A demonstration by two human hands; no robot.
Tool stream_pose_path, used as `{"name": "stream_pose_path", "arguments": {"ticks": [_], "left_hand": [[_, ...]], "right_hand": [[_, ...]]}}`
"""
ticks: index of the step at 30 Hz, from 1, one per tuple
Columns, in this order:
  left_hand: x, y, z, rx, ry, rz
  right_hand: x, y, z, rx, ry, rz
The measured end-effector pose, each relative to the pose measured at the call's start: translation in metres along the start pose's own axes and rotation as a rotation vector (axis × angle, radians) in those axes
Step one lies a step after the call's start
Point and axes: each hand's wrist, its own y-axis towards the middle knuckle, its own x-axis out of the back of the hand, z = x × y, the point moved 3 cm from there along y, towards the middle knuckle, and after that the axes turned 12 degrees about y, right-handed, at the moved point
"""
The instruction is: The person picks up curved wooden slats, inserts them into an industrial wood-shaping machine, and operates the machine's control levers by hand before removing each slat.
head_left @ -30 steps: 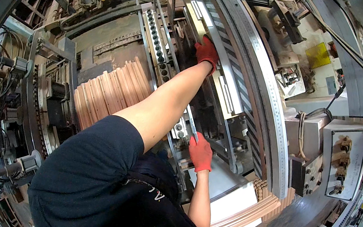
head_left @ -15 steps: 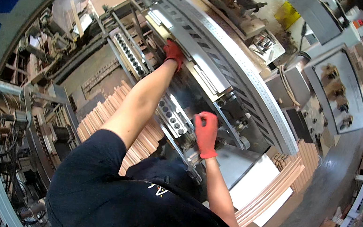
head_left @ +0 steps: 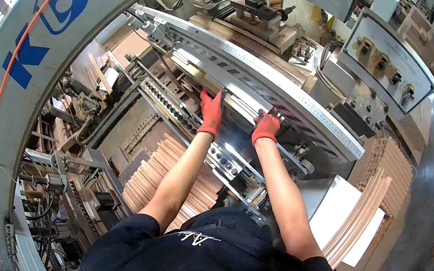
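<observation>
My left hand point(head_left: 210, 114), in a red glove, reaches to the near edge of a long metal machine bed point(head_left: 239, 92). Its fingers are stretched out and apart, touching or just over a pale yellowish strip point(head_left: 198, 77) along that edge. Farther right, my right hand point(head_left: 266, 127), also red-gloved, is at the bed's right end with its fingers curled in. Whatever those fingers may hold is hidden. Nearer to me than the bed runs a bar with a row of black round knobs point(head_left: 171, 110). A long rail with a ruler scale point(head_left: 278, 68) lies beyond both hands.
Stacked wooden strips point(head_left: 153, 182) lie below my left forearm. More curved strips point(head_left: 365, 213) rest on a white board point(head_left: 338, 203) at right. A control panel point(head_left: 389, 60) stands at the far right. A large grey-green machine frame point(head_left: 1, 118) arches over the left side.
My left hand has drawn back and right along the bed. My right hand has moved forward from above the near bars to the bed's end. The view has shifted too.
</observation>
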Motion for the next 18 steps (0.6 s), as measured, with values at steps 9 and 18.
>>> {"name": "stream_pose_path", "arguments": {"ticks": [9,18], "left_hand": [[0.047,-0.045,-0.01,-0.151,0.618,-0.104],[0.08,-0.048,0.025,-0.272,0.564,-0.135]], "right_hand": [[0.034,-0.14,-0.071,-0.344,0.13,0.057],[0.061,-0.173,-0.053,-0.531,-0.108,0.26]]}}
